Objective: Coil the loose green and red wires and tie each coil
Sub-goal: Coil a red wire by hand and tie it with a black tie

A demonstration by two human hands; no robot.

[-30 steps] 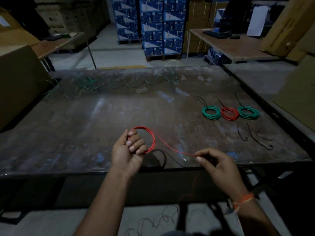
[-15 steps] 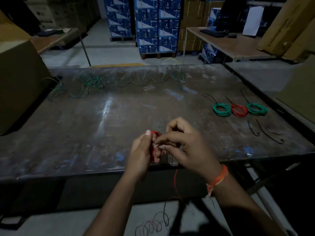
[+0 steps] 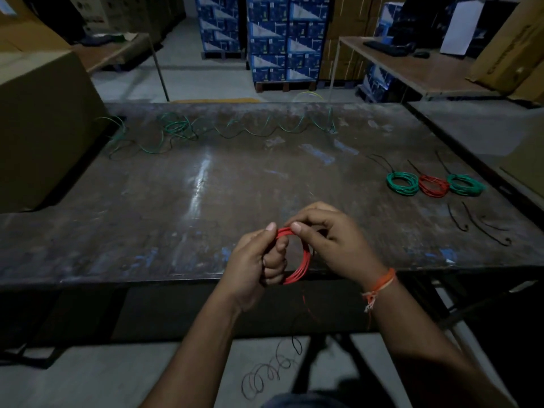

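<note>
Red wire is wound into a round, several-strand coil held between both hands above the near edge of the worn, scuffed metal table. It is gripped by the curled fingers of the left hand and pinched at the top by the right hand. Beyond the right hand, three tied coils lie side by side. Loose green wire is strewn far beyond the left hand.

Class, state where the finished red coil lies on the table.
In the head view, the red coil lies at the table's right side, between two green coils.
</note>
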